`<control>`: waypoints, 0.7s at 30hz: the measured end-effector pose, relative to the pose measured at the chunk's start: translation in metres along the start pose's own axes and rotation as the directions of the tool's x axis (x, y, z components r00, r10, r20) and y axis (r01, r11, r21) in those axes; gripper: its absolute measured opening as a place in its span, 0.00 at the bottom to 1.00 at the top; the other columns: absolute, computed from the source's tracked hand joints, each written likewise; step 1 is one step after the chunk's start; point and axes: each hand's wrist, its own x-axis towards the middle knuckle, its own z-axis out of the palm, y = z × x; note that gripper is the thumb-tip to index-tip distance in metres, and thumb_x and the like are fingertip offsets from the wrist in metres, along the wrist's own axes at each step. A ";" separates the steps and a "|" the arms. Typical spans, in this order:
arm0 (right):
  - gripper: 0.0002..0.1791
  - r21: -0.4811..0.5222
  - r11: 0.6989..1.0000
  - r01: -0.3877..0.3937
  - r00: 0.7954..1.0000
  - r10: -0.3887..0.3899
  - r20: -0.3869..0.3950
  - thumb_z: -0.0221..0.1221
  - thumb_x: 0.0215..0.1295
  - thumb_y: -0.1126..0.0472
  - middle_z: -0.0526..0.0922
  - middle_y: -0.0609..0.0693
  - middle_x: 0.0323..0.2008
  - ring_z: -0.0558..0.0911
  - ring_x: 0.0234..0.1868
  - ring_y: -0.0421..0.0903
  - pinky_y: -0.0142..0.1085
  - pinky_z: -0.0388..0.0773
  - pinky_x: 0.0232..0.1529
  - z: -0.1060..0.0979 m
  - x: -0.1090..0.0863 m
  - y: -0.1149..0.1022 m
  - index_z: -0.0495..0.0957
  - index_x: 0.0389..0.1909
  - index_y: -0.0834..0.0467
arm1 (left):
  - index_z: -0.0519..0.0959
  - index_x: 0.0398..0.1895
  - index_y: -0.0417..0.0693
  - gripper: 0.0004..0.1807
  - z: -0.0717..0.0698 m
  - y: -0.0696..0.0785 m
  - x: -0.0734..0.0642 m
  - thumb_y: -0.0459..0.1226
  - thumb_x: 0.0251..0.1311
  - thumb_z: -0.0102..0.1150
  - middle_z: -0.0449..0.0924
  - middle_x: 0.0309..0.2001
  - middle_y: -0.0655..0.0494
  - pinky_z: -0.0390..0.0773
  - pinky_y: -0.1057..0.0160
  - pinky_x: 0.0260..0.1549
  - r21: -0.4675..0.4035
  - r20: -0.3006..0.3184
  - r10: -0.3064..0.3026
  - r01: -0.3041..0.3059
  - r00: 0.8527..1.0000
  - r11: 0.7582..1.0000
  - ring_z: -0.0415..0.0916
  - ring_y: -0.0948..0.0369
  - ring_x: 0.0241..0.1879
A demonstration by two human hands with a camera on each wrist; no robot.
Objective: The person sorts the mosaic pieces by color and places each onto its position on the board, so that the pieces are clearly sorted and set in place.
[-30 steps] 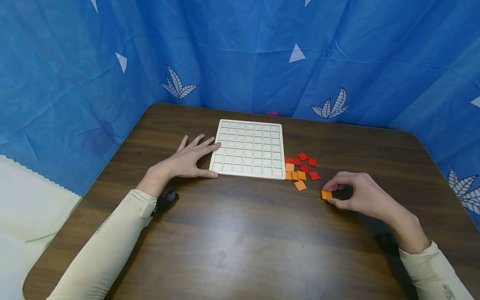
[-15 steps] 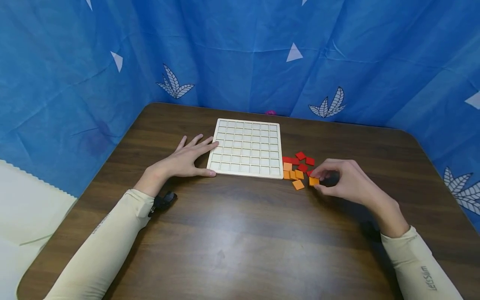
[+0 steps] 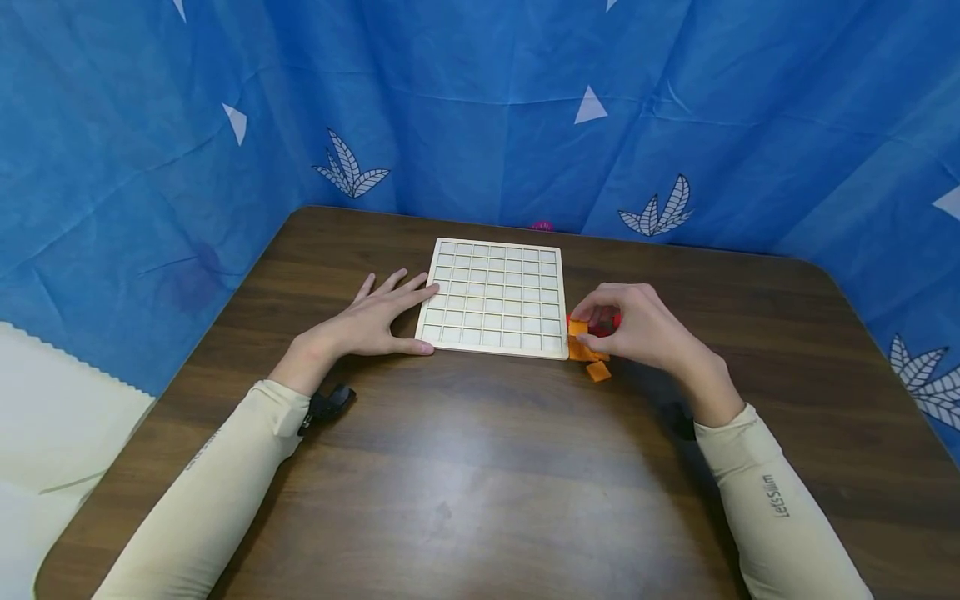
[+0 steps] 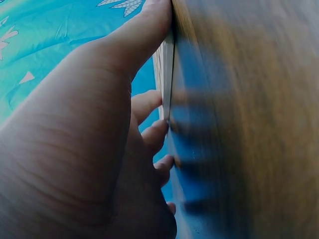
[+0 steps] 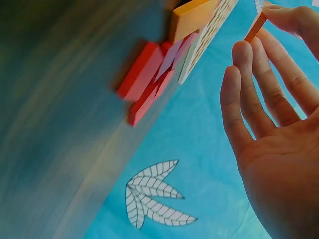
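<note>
A pale wooden grid board (image 3: 491,304) lies flat on the table, its square cells bare. My left hand (image 3: 366,325) rests at the board's left edge with fingers spread; in the left wrist view its fingertips and thumb meet the board's side (image 4: 168,74). Between thumb and fingertips, my right hand (image 3: 637,325) pinches an orange square tile (image 3: 578,327), held off the table beside the board's right edge. Beneath and around that hand are loose orange tiles (image 3: 598,371) and red tiles (image 5: 142,72), partly hidden by it in the head view.
The brown wooden table (image 3: 450,467) has rounded corners. Behind it hangs a blue curtain (image 3: 465,117) with white leaf and triangle prints. A black wrist device (image 3: 328,407) is on the left forearm. Something white (image 3: 67,417) lies beyond the table's left edge.
My right hand has carried the pinched orange tile leftward and away from me, from the open table to just above the tile pile at the board. The left hand stays put.
</note>
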 end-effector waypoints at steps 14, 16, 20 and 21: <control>0.13 0.034 0.999 0.007 1.000 -0.007 -0.005 0.78 0.55 0.63 0.88 0.47 0.35 0.85 0.37 0.48 0.40 0.84 0.41 0.017 0.050 -0.027 0.89 0.41 0.54 | 0.53 0.86 0.59 0.57 -0.001 -0.002 0.001 0.68 0.60 0.67 0.45 0.87 0.56 0.31 0.31 0.79 -0.011 -0.024 0.031 -0.032 0.999 0.999 0.34 0.44 0.86; 0.12 0.044 0.999 0.008 1.000 -0.008 -0.002 0.78 0.56 0.63 0.89 0.47 0.35 0.85 0.38 0.48 0.42 0.85 0.44 0.019 0.058 -0.031 0.89 0.41 0.55 | 0.53 0.86 0.59 0.57 -0.001 -0.001 0.001 0.67 0.60 0.67 0.45 0.87 0.56 0.31 0.31 0.79 -0.012 -0.022 0.032 -0.032 0.999 0.999 0.34 0.44 0.86; 0.12 0.060 0.998 0.012 1.000 -0.012 -0.003 0.78 0.56 0.63 0.89 0.48 0.35 0.86 0.38 0.47 0.45 0.86 0.48 0.025 0.074 -0.040 0.89 0.40 0.56 | 0.53 0.86 0.59 0.57 0.000 0.000 0.002 0.68 0.60 0.67 0.45 0.87 0.56 0.32 0.31 0.79 -0.016 -0.025 0.036 -0.037 0.999 0.999 0.34 0.45 0.86; 0.11 0.065 0.998 0.014 1.000 -0.014 -0.007 0.78 0.56 0.63 0.89 0.49 0.35 0.86 0.38 0.47 0.44 0.86 0.48 0.026 0.079 -0.042 0.89 0.40 0.56 | 0.54 0.86 0.59 0.57 0.000 0.000 0.002 0.68 0.59 0.67 0.46 0.87 0.57 0.32 0.32 0.80 -0.015 -0.025 0.035 -0.036 0.999 0.999 0.34 0.45 0.86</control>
